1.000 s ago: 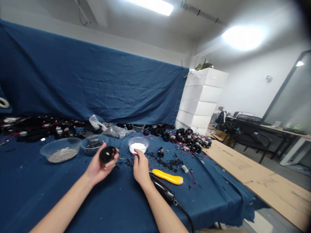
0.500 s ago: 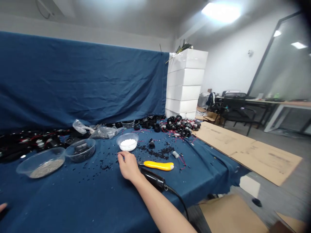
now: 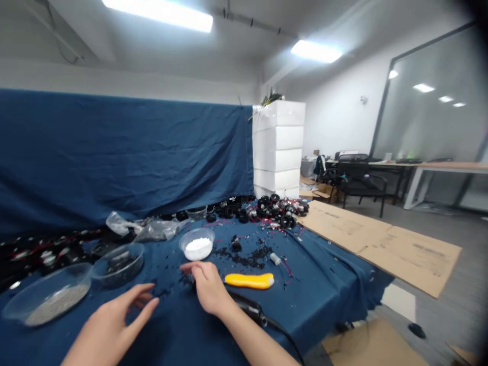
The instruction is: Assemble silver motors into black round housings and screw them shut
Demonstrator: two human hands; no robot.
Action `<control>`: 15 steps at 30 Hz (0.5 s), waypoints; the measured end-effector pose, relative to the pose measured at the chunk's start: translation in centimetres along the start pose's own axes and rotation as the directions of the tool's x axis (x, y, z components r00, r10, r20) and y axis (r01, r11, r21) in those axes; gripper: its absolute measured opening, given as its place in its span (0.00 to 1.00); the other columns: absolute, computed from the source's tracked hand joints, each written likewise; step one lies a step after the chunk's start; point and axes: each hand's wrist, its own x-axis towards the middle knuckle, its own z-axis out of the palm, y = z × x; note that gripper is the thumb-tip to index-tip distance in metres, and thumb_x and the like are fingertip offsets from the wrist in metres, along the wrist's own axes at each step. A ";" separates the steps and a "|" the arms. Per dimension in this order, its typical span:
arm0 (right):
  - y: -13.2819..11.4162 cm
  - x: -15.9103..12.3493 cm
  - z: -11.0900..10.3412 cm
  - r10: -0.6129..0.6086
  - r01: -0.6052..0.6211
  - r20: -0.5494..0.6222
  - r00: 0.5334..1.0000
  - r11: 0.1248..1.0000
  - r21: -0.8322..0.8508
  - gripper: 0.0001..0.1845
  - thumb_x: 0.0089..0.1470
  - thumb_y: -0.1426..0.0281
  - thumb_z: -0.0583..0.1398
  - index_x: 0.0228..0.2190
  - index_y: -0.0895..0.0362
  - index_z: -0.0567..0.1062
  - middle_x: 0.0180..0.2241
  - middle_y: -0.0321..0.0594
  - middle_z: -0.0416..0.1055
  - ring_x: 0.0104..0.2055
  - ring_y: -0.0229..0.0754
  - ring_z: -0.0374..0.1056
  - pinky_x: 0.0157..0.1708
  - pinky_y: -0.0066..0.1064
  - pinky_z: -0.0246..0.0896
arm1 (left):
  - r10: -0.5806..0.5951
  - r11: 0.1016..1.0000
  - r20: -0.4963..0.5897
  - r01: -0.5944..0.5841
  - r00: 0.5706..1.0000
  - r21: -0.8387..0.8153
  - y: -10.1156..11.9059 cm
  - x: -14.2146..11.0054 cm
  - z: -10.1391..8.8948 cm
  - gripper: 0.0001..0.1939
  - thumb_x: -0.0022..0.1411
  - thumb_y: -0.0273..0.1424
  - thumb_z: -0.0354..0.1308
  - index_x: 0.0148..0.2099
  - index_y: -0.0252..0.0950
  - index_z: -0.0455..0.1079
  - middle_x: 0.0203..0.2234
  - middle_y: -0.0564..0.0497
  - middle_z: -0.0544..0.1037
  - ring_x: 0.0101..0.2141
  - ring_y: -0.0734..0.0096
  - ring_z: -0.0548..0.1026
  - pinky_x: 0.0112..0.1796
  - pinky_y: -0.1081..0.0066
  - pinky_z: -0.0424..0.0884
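My left hand (image 3: 114,317) hovers low over the blue tablecloth (image 3: 328,284), fingers stretched out and apart, holding nothing. My right hand (image 3: 206,287) rests on the cloth just right of it, fingers bent down onto scattered small black bits (image 3: 244,256); whether it pinches one I cannot see. A small clear bowl of white pellets (image 3: 197,244) stands just beyond the right hand. A yellow-handled tool (image 3: 249,280) lies to its right, and a black corded tool (image 3: 247,306) runs under my right wrist.
Two clear bowls sit at left, one with grey bits (image 3: 46,300), one with dark parts (image 3: 118,263). Black round parts with red wires (image 3: 278,208) pile at the back. Crumpled plastic bags (image 3: 148,229), stacked white boxes (image 3: 278,147) and cardboard sheets (image 3: 381,241) lie beyond.
My left hand, holding a black round part a second ago, left view and has come back with nothing in it. The view swung right. My right hand stayed near the white-pellet bowl.
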 end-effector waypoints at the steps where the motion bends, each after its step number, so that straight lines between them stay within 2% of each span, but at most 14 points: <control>1: -0.2 -0.2 -1.4 -0.023 0.023 0.011 1.000 0.999 0.042 0.24 0.60 0.73 0.45 0.42 0.57 0.80 0.40 0.43 0.79 0.44 0.45 0.74 0.41 0.34 0.69 | 0.048 0.998 0.051 -0.050 0.998 0.031 1.1 1.3 1.1 0.23 0.51 0.52 0.60 0.45 0.45 0.75 0.36 0.51 0.82 0.39 0.53 0.79 0.40 0.66 0.73; 3: -0.2 -0.5 -5.2 -0.062 0.059 0.013 0.998 0.987 0.149 0.26 0.60 0.73 0.42 0.45 0.57 0.78 0.42 0.43 0.78 0.43 0.43 0.74 0.39 0.32 0.69 | 0.134 0.986 0.096 -0.143 0.986 0.090 2.5 3.3 3.7 0.23 0.58 0.50 0.54 0.50 0.43 0.72 0.44 0.48 0.80 0.45 0.53 0.77 0.44 0.64 0.72; 4: 0.0 -0.6 -7.5 -0.057 0.066 -0.056 0.997 0.984 0.166 0.27 0.60 0.72 0.41 0.46 0.58 0.77 0.45 0.43 0.77 0.45 0.42 0.74 0.41 0.32 0.69 | 0.164 0.977 0.094 -0.175 0.982 0.120 2.7 3.9 5.0 0.24 0.60 0.48 0.51 0.52 0.41 0.71 0.48 0.47 0.78 0.48 0.52 0.75 0.46 0.63 0.71; 5: 0.5 -0.7 -9.9 -0.033 0.042 -0.119 0.992 0.997 0.071 0.28 0.60 0.72 0.40 0.46 0.57 0.77 0.46 0.43 0.76 0.46 0.42 0.73 0.41 0.32 0.69 | 0.185 0.969 0.087 -0.196 0.979 0.149 2.6 4.3 6.3 0.24 0.62 0.46 0.49 0.54 0.39 0.69 0.51 0.45 0.75 0.52 0.51 0.72 0.49 0.61 0.70; 6: 1.1 -0.8 -12.2 -0.005 -0.014 -0.203 0.979 0.996 -0.092 0.29 0.60 0.72 0.39 0.46 0.56 0.77 0.46 0.42 0.76 0.45 0.41 0.73 0.42 0.31 0.68 | 0.198 0.962 0.077 -0.209 0.977 0.174 2.1 4.5 7.5 0.25 0.63 0.45 0.47 0.55 0.37 0.68 0.52 0.43 0.74 0.55 0.51 0.70 0.52 0.58 0.67; 9: 4.0 -1.1 -18.1 0.037 -0.141 -0.366 0.930 0.955 -0.262 0.26 0.60 0.69 0.42 0.46 0.59 0.77 0.45 0.48 0.76 0.47 0.46 0.71 0.48 0.38 0.64 | 0.227 0.944 0.097 -0.243 0.969 0.225 0.1 4.6 10.0 0.26 0.64 0.42 0.46 0.58 0.33 0.66 0.55 0.41 0.71 0.56 0.51 0.68 0.56 0.55 0.63; 12: 7.5 -2.0 -20.7 0.031 -0.242 -0.470 0.882 0.885 -0.397 0.21 0.57 0.65 0.51 0.47 0.59 0.75 0.48 0.50 0.72 0.52 0.51 0.66 0.53 0.41 0.57 | 0.235 0.931 0.115 -0.257 0.965 0.260 -1.5 5.1 11.0 0.27 0.63 0.42 0.46 0.59 0.33 0.67 0.56 0.41 0.71 0.57 0.52 0.67 0.58 0.54 0.62; 15: 10.0 -3.0 -20.9 0.060 -0.322 -0.484 0.873 0.817 -0.478 0.13 0.51 0.66 0.59 0.37 0.58 0.77 0.41 0.49 0.72 0.46 0.52 0.67 0.48 0.38 0.59 | 0.245 0.925 0.149 -0.277 0.958 0.259 -1.9 6.0 11.0 0.24 0.63 0.41 0.46 0.53 0.37 0.73 0.54 0.43 0.73 0.55 0.51 0.70 0.57 0.54 0.64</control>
